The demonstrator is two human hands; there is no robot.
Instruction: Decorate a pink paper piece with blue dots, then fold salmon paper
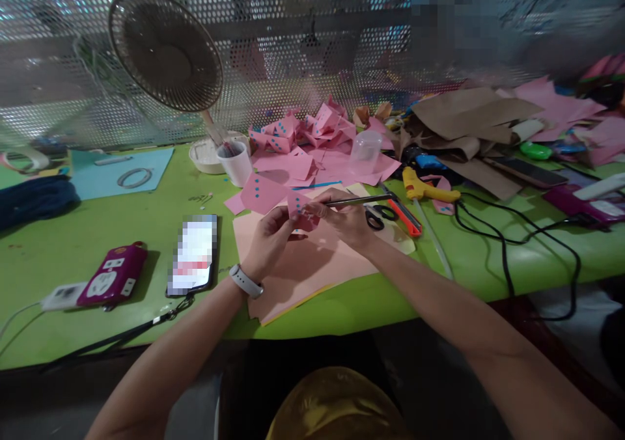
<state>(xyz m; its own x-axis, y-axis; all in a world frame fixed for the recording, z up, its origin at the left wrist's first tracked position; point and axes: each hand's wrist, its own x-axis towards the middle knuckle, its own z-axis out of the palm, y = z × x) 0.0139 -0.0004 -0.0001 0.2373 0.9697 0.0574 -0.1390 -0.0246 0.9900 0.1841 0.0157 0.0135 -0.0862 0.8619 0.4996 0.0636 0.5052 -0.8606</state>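
My left hand (273,235), with a white wristband, is closed on a folded pink paper piece (297,206) marked with blue dots. My right hand (347,222) meets it at the paper's right side, fingers closed around a slim dark metallic stick-like tool (364,200). The tool lies almost level, its back end pointing right; its tip is too small to make out. Under both hands is a stack of pale pink sheets (297,284). Another dotted pink piece (261,192) lies just behind my left hand. Black-handled scissors (375,220) and an orange cutter knife (405,215) rest right of my right hand.
Dotted pink pieces (325,124) pile up behind, near a clear plastic cup (365,152) and white cup (236,163). A yellow glue gun (424,189) with black cable lies right. Left are a phone (195,251), purple power adapter (114,274) and fan (166,49).
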